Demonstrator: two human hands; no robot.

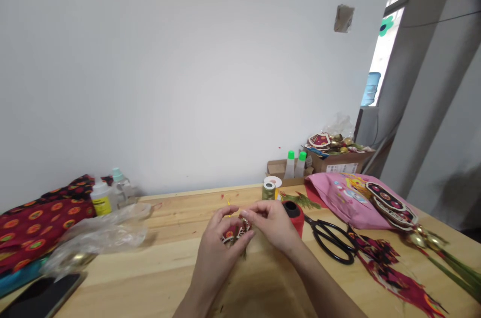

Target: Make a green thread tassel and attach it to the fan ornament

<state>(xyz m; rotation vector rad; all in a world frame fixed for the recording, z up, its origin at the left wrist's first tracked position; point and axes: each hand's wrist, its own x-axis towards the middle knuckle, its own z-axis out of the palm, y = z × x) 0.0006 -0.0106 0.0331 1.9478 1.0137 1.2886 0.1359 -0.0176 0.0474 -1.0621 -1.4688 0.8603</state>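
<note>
Bunched patterned cloth (45, 228) lies along the bench's (169, 263) left edge and a phone (43, 299) in its near left corner, perhaps to spare working room. Mid-bench, the left hand (218, 253) grasps a small patterned piece (229, 234), apparently steadying it; the right hand's (276, 225) fingertips meet its upper side, though I cannot tell whether they pinch it. Rightward, scissors (326, 239) point their handles toward the right edge, likely for easy reach.

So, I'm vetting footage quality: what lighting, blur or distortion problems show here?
Head view: the window is overexposed, nearly white; head view: the picture's top-right corner is dark, and the right edge of the white wall leans, likely wide-angle distortion; head view: the red patterned piece between left hand and right hand looks soft, its fine detail unclear.
</note>
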